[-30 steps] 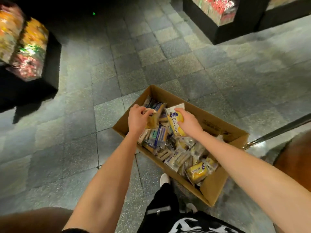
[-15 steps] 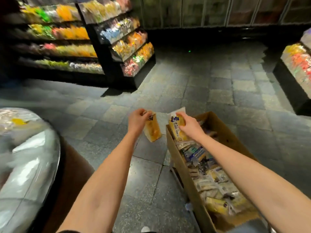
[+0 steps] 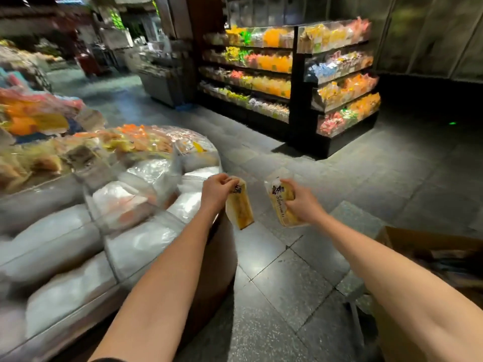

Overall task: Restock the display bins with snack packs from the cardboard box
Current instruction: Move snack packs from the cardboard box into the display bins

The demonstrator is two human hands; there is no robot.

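Right now my left hand pinches the top edge of a yellow snack pack, which hangs down from my fingers over the tiled floor, just beside the curved end of the display bins. My right hand grips a second snack pack around its middle, tilted and held in the air a little apart from the first. The cardboard box sits on the floor at my lower right, cut off by the frame edge, its contents too dark to make out. The clear-walled bins on my left hold white and orange bagged goods, all blurred. Farther ahead, a dark shelving unit carries tiers of bright yellow, orange and green packets.
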